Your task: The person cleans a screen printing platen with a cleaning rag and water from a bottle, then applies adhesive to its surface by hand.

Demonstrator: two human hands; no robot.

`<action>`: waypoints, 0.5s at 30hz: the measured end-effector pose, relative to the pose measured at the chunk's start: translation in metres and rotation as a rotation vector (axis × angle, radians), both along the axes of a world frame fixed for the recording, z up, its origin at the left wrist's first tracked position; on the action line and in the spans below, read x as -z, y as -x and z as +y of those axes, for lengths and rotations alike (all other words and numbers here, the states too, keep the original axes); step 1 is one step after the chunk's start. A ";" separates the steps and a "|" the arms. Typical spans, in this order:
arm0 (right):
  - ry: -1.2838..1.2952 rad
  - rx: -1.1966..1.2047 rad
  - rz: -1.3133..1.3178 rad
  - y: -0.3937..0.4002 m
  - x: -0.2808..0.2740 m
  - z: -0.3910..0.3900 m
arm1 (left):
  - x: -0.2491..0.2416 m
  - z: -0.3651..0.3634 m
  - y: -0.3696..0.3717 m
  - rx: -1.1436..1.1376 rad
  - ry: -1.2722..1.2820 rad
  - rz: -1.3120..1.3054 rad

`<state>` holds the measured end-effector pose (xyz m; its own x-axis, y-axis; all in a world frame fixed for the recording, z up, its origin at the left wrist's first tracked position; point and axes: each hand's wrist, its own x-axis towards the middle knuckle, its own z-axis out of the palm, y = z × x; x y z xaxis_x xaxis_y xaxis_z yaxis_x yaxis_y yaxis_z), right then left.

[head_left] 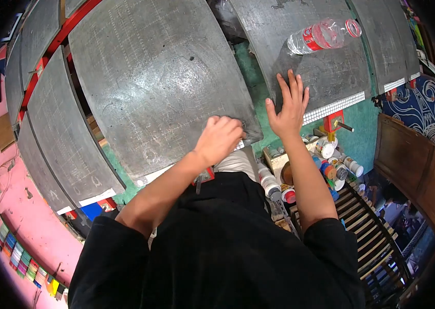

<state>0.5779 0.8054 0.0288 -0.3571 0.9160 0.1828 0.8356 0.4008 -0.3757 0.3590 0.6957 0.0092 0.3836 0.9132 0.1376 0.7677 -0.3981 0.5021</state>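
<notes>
My left hand (220,139) is closed, its fingers curled down at the near right corner of a large dark grey board (161,77). A dark smudge or scrap shows beside the fingertips; what the fingers hold, if anything, is hidden. My right hand (289,110) is open with fingers spread, resting at the left edge of a second grey board (325,77). Beyond its fingertips a clear plastic bottle (323,37) with a red label lies on its side on that board. Faint pale marks in rows cover the large board.
More grey boards (68,134) stand at the left on a red frame (70,26). Below my right forearm are several paint jars (325,149) and a slatted rack (369,226). A red bracket with a metal rod (335,122) sticks out under the right board. Brown wooden panel (407,165) at right.
</notes>
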 end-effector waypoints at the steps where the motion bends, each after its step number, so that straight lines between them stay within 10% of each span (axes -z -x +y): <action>1: -0.001 0.000 -0.002 0.001 0.001 0.001 | -0.005 -0.001 0.017 -0.007 0.078 0.060; 4: -0.004 0.006 -0.010 0.000 0.003 0.001 | -0.024 0.033 0.093 -0.289 0.292 0.295; 6: 0.001 0.010 -0.003 0.001 0.003 0.002 | -0.010 0.065 0.151 -0.586 -0.188 0.050; 9: -0.001 0.007 0.004 0.003 0.004 0.001 | -0.003 0.085 0.137 -0.756 -0.236 0.053; 15: 0.000 0.006 0.019 0.002 0.004 -0.001 | -0.007 -0.044 0.068 -0.276 0.041 0.008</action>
